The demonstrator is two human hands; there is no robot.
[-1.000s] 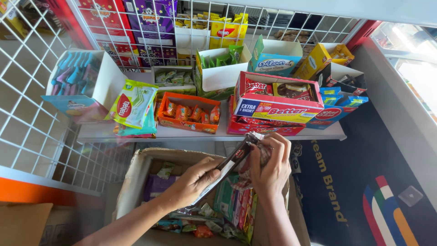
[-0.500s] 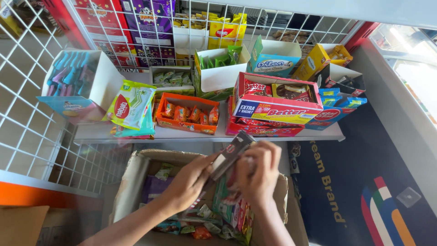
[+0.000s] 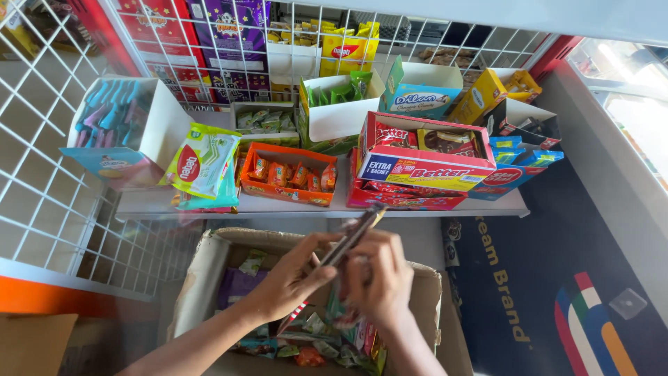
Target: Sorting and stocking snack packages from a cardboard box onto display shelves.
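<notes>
A white wire rack (image 3: 42,174) fences the left side and the far back, and a narrow white shelf (image 3: 146,203) runs across the middle. Left to right on the shelf stand a pale box of blue and pink packets (image 3: 115,129), a green and white snack bag (image 3: 202,160), an orange display box (image 3: 287,174), a red and yellow display box (image 3: 424,163) and blue boxes (image 3: 518,157). On the right lies a dark blue floor mat (image 3: 557,278).

Near the camera sits an open cardboard box (image 3: 202,278) filled with mixed wrapped snacks. Above it the left hand (image 3: 292,278) and the right hand (image 3: 379,278) together hold a stack of dark, flat snack packets (image 3: 355,233), fingers closed on it. The stack is tilted, its far end pointing toward the red box; it is blurred, so details are unclear.
</notes>
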